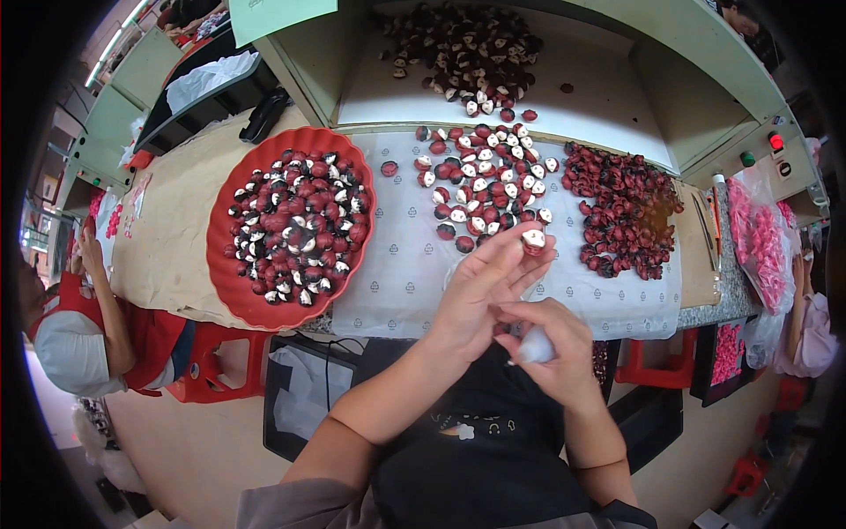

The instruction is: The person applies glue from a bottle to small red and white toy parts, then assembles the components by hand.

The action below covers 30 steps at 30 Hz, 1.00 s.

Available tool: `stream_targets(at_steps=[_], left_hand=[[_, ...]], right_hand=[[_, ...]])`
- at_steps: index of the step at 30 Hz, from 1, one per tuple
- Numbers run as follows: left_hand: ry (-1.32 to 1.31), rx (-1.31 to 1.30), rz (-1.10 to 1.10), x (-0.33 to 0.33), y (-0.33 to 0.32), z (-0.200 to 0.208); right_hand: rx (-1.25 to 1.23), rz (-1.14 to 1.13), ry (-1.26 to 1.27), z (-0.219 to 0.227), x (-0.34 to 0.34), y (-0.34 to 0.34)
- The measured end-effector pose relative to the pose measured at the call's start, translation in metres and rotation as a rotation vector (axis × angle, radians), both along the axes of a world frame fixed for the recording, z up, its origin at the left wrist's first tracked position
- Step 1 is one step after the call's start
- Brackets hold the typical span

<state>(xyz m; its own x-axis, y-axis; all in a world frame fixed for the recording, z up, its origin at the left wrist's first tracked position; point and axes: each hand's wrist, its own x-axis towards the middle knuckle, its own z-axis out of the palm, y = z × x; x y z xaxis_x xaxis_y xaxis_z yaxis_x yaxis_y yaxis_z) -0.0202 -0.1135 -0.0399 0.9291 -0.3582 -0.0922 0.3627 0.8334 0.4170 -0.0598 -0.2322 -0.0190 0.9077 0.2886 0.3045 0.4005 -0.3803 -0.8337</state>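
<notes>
My left hand [477,295] is raised over the front of the sheet, pinching a small round doll head [533,239] with a white face and dark red part at its fingertips. Close beside it, my right hand [559,354] is closed around a small whitish bottle [536,345], whose rounded end shows; its tip is hidden. Beyond my hands, loose doll heads [483,181], white-faced with red and black, lie scattered on the white printed sheet [388,291]. A pile of dark red curled pieces [621,212] lies to the right.
A red scalloped basin [231,300] full of similar heads stands left. Behind is an open-fronted box [608,79] with more dark pieces inside. Thin tools [708,231] and a bag of pink pieces [762,238] are at right. People work at both sides; one in a red apron [75,304] sits left.
</notes>
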Motion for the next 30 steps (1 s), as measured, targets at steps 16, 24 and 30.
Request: stream_targets(at_steps=[16, 24, 30], left_hand=[[0.054, -0.006, -0.067, -0.024, -0.015, 0.000], [0.038, 0.075, -0.118, -0.037, -0.021, -0.003], [0.007, 0.123, -0.089, -0.037, -0.020, -0.007]], right_hand=[[0.368, -0.426, -0.251, -0.019, -0.022, -0.022], [0.204, -0.376, -0.498, -0.009, -0.002, -0.024], [0.024, -0.374, -0.566, -0.015, -0.002, -0.028]])
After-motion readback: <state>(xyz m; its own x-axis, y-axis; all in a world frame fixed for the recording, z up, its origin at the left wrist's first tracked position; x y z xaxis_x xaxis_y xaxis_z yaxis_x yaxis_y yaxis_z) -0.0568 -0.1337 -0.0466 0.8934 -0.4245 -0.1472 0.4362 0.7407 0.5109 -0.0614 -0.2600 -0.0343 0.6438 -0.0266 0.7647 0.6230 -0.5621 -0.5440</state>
